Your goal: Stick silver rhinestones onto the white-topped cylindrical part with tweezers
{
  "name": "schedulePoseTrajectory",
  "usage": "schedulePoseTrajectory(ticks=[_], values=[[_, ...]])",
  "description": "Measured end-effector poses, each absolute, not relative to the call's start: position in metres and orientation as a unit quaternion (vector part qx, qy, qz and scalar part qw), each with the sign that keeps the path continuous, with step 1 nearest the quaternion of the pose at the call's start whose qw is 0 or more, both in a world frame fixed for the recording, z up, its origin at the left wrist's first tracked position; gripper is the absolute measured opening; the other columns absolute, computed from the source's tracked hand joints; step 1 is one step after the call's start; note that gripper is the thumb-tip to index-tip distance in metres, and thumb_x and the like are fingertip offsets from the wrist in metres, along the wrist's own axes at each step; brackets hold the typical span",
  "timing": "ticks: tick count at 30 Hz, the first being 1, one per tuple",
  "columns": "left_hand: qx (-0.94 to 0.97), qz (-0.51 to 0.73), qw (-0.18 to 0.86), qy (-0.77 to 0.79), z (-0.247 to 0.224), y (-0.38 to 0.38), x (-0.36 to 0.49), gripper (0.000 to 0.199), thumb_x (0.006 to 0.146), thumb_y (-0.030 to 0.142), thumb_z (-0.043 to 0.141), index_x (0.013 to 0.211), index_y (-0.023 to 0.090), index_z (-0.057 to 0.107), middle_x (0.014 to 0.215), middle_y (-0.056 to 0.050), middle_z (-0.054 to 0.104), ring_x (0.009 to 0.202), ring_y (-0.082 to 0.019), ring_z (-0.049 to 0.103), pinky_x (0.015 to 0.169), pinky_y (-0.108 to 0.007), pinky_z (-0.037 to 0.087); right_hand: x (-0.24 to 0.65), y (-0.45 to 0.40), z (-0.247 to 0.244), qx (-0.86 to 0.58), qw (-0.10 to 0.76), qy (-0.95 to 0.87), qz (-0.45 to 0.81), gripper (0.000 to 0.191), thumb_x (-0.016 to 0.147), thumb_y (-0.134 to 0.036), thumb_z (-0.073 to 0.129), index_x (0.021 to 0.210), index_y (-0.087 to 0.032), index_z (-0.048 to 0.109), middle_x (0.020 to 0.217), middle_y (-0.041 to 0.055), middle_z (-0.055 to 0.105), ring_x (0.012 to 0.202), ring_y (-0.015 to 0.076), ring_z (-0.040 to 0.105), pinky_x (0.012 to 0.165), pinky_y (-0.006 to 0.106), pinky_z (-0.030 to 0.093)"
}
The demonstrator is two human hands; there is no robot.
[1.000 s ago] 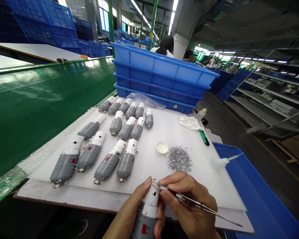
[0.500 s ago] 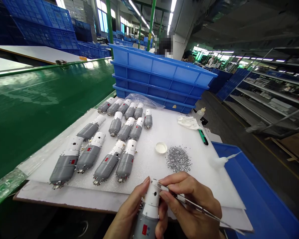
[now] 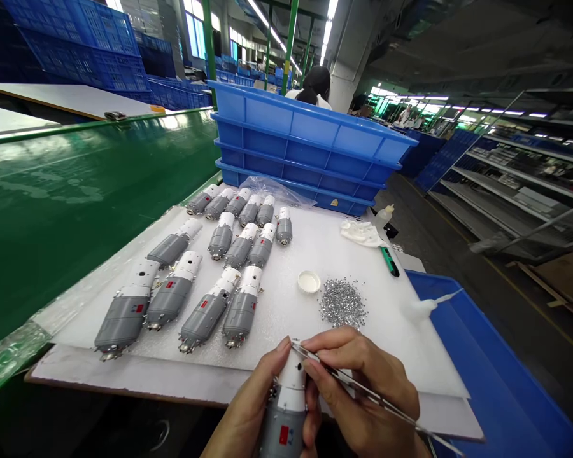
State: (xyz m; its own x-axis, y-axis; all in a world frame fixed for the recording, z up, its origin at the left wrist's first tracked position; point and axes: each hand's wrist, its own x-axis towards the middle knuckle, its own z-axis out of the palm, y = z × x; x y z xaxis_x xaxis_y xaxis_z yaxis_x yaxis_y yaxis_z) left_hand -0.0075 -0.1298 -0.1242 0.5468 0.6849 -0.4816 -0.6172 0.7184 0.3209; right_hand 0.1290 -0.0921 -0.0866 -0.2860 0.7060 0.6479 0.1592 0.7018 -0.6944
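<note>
My left hand is wrapped round a grey and white spacecraft model with a small red flag on its side, held upright and tilted a little. In my right hand is a pair of metal tweezers, pinched between thumb and fingers. The tips of the tweezers touch the top edge of the model's white end. Whether they grip a small part there is too fine to see. Beyond my right hand lies a pile of tiny silvery parts, beside a small white round dish.
Several more spacecraft models lie in rows on the white foam sheet. Stacked blue bins stand behind, with a person beyond them. A green-handled cutter, a crumpled white glove and a dropper bottle are at the right.
The tweezer tips have shifted slightly left along the model's top edge, with the right hand following. The model has turned slightly in my left hand.
</note>
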Motion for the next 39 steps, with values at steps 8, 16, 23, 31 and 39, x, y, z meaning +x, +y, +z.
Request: schedulePoseTrajectory(ticks=[8, 16, 23, 31, 39], values=[[0.036, 0.382, 0.867, 0.317, -0.099, -0.135, -0.012, 0.066, 0.101, 0.059, 0.034, 0.068, 0.012, 0.066, 0.050, -0.003, 0.057, 0.038, -0.008, 0.054, 0.039, -0.013, 0.042, 0.136, -0.081, -0.087, -0.252, 0.510, -0.751, 0.335, 0.019, 0.083, 0.000, 0.067, 0.087, -0.019, 0.066, 0.085, 0.0057, 0.076, 0.072, 0.0163, 0.073, 0.061, 0.025, 0.060], [0.034, 0.422, 0.869, 0.258, -0.102, -0.138, -0.010, 0.040, 0.100, 0.048, 0.049, 0.087, 0.015, 0.068, 0.066, 0.001, 0.058, 0.041, -0.007, 0.048, 0.038, -0.015, 0.042, 0.143, -0.058, -0.086, -0.211, 0.463, -0.703, 0.497, 0.014, 0.086, -0.009, 0.071, 0.080, -0.019, 0.064, 0.084, 0.0050, 0.076, 0.069, 0.0135, 0.071, 0.057, 0.023, 0.055], [0.032, 0.426, 0.871, 0.244, -0.104, -0.136, -0.008, 0.039, 0.094, 0.052, 0.060, 0.084, 0.014, 0.068, 0.065, 0.001, 0.058, 0.045, -0.006, 0.048, 0.049, -0.015, 0.050, 0.143, -0.053, -0.086, -0.200, 0.455, -0.697, 0.517, 0.013, 0.085, -0.014, 0.074, 0.078, -0.018, 0.064, 0.082, 0.0057, 0.076, 0.060, 0.0119, 0.066, 0.046, 0.019, 0.049], [0.016, 0.407, 0.869, 0.280, -0.111, -0.138, -0.006, 0.055, 0.100, 0.054, 0.041, 0.078, 0.012, 0.068, 0.051, 0.000, 0.056, 0.034, -0.006, 0.045, 0.037, -0.014, 0.042, 0.142, -0.063, -0.089, -0.230, 0.471, -0.710, 0.471, 0.014, 0.085, -0.009, 0.071, 0.081, -0.019, 0.063, 0.083, 0.0052, 0.075, 0.068, 0.0146, 0.070, 0.062, 0.026, 0.056], [0.011, 0.403, 0.871, 0.281, -0.113, -0.139, -0.008, 0.066, 0.102, 0.056, 0.033, 0.068, 0.010, 0.067, 0.046, -0.001, 0.053, 0.033, -0.007, 0.046, 0.033, -0.012, 0.036, 0.140, -0.070, -0.089, -0.229, 0.487, -0.738, 0.407, 0.017, 0.083, -0.003, 0.071, 0.084, -0.020, 0.064, 0.084, 0.0037, 0.076, 0.069, 0.0142, 0.071, 0.061, 0.024, 0.056]])
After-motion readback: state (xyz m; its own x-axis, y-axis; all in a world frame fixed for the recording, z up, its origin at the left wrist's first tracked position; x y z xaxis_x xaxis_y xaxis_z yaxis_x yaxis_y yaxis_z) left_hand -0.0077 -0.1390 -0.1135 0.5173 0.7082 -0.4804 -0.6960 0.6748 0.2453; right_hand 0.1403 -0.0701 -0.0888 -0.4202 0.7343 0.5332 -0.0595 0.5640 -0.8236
